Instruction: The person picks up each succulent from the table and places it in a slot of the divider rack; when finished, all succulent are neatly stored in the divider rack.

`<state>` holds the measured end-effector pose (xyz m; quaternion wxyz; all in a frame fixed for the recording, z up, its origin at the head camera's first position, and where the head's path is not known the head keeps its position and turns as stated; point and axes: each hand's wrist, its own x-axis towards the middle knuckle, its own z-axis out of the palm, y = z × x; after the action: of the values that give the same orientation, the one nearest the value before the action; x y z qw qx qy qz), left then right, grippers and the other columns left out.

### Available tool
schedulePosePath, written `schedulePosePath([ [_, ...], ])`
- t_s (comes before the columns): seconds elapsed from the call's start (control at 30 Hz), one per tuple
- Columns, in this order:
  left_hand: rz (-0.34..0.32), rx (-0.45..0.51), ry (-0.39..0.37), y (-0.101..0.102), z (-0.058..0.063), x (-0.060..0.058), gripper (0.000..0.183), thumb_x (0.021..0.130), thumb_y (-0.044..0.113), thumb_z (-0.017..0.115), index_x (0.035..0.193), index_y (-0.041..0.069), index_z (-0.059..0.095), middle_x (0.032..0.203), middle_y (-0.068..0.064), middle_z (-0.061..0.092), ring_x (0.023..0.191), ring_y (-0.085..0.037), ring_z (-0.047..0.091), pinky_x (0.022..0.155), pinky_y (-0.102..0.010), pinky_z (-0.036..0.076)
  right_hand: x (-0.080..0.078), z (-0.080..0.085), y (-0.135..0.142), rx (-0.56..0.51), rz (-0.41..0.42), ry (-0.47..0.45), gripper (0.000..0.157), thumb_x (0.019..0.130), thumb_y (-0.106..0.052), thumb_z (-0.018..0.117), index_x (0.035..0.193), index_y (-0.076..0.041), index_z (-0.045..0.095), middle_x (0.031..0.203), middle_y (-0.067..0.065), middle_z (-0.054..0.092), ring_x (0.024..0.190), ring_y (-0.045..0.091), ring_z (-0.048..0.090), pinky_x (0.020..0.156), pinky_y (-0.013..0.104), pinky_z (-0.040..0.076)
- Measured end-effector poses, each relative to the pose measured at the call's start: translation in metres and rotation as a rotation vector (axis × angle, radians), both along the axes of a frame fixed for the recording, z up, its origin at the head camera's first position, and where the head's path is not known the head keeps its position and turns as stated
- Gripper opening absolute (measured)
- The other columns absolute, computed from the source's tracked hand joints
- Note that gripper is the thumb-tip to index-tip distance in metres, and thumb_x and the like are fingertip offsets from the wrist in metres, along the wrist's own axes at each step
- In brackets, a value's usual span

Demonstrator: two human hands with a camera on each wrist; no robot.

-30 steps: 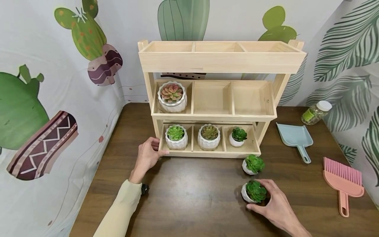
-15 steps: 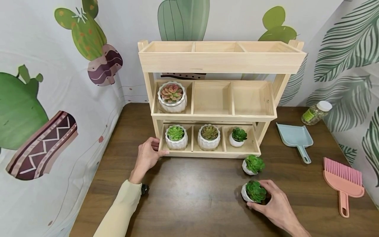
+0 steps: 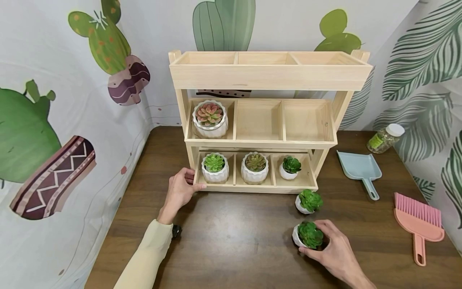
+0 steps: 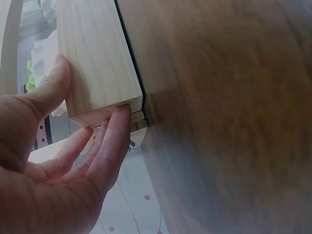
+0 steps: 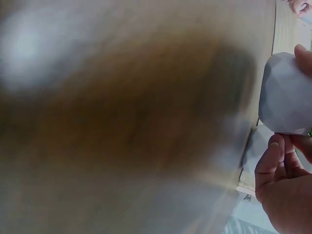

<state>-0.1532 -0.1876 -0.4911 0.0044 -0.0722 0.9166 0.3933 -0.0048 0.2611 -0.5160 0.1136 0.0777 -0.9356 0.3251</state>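
- One green potted succulent (image 3: 309,235), in a white faceted pot, is in front of the wooden rack (image 3: 270,77), out from its right front corner; whether its base touches the tabletop (image 3: 234,241) cannot be told.
- Right hand (image 3: 335,251): thumb and fingers clamped on opposite sides of this pot.
- Left hand (image 3: 180,188): thumb and fingers closed about the left front corner of the rack's bottom tier; a dark band (image 3: 176,231) and a pale sleeve (image 3: 146,257) are on this arm.
- Second green succulent (image 3: 309,200): between the held plant and the rack, just beside the rack's right front corner.
- Rack, bottom tier, left to right: a bright green succulent (image 3: 214,163), a brownish-green succulent (image 3: 254,162) and a smaller dark green succulent (image 3: 291,164), one per compartment.
- Rack, middle tier: a pink-tinged succulent (image 3: 209,114) in the left compartment.
- Right of the rack: a blue dustpan (image 3: 359,165), a lidded jar (image 3: 384,139) farther back and a pink brush (image 3: 418,224) farther forward.
- Behind the rack: a white backdrop (image 3: 285,28) printed with cacti.
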Motion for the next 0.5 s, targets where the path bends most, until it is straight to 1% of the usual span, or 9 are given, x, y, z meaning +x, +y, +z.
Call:
schedulePosePath([
  [0.23,0.000,0.002,-0.003,0.000,0.000,-0.001,0.057,0.082,0.020,0.098,0.127,0.001,0.069,0.115,-0.018,0.081,0.105,-0.031,0.079,0.088,-0.043,0.063,-0.002,0.011,-0.006,-0.020,0.006,0.040,0.063,0.054,-0.023,0.109,0.107,-0.012,0.078,0.109,0.002,0.072,0.097,-0.006,0.061,0.083,0.000,0.039],
  [0.33,0.002,0.004,-0.007,-0.001,-0.001,-0.001,0.056,0.082,0.020,0.099,0.126,0.002,0.069,0.115,-0.018,0.081,0.105,-0.031,0.079,0.087,-0.042,0.063,-0.003,0.019,-0.009,-0.032,0.010,0.059,0.065,0.053,-0.022,0.110,0.109,-0.012,0.078,0.110,0.001,0.072,0.098,-0.007,0.061,0.085,0.000,0.039],
  [0.5,0.002,0.012,-0.005,-0.001,-0.002,-0.001,0.056,0.081,0.020,0.099,0.126,0.002,0.069,0.113,-0.019,0.081,0.105,-0.031,0.079,0.086,-0.042,0.063,-0.009,0.033,-0.016,-0.047,0.027,0.102,0.067,0.052,-0.018,0.109,0.111,-0.010,0.078,0.111,0.005,0.072,0.100,-0.007,0.062,0.087,0.000,0.039],
])
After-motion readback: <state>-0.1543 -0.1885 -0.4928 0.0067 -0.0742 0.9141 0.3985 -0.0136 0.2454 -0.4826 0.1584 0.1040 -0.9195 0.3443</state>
